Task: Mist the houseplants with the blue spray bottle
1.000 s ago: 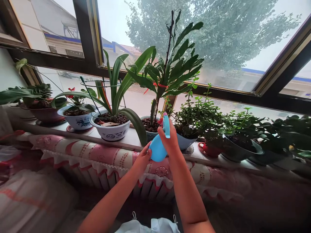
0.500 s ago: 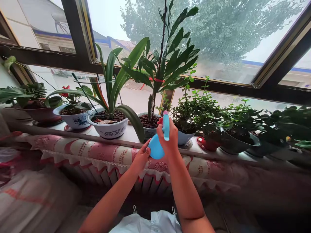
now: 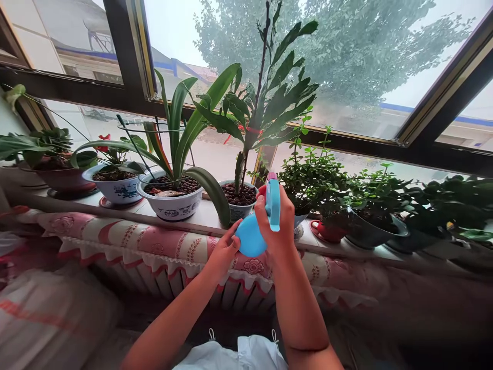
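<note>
A light-blue plastic spray bottle (image 3: 250, 235) with a round body and a flat sprayer head is held in front of the plants. My right hand (image 3: 275, 221) grips it around the neck and sprayer head, and a pink tip shows at the top. My left hand (image 3: 222, 252) cups the bottle's round body from the lower left. Just behind the bottle stands a small blue-and-white pot (image 3: 239, 211) of dark pebbles, with a tall leafy plant (image 3: 265, 97) rising from it. The bottle's far side and part of its body are hidden by my fingers.
Along the white windowsill (image 3: 204, 218) stand several potted plants, including a white patterned bowl (image 3: 171, 208) with a long-leaved plant. A pink floral cloth (image 3: 154, 244) hangs over a radiator below. The dark-framed window (image 3: 339, 128) rises behind the plants.
My hands and the spray bottle have shifted slightly right, and the bottle's head now stands more upright. The whole view has also moved a little.
</note>
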### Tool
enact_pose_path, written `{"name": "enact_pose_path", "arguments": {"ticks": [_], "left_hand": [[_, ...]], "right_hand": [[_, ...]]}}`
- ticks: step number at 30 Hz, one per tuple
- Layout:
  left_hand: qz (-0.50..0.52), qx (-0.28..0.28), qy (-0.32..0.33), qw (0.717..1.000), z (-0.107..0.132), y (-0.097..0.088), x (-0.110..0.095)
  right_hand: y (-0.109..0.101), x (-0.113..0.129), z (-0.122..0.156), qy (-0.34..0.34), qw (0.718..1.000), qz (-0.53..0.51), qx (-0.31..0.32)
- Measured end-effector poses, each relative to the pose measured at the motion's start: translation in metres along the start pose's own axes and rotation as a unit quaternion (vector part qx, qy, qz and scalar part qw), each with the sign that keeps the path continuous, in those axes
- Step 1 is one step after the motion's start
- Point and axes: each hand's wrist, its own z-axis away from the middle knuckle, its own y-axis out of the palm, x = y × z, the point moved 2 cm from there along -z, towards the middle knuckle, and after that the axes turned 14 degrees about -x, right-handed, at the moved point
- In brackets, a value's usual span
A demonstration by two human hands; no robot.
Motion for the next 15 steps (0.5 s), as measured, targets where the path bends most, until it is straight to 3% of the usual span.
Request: {"name": "enact_pose_path", "arguments": {"ticks": [7,15], "left_hand": [[-0.018,0.008,0.015,1.000,0.003,-0.003,0.002],[-0.012,0.010,0.046,0.999,0.006,-0.011,-0.006]], "right_hand": [[-0.005,0.004,0.004,0.006,1.000,0.007,-0.007],[-0.002,0.024,0.001,-0.022,0.999,-0.011,0.042]]}}
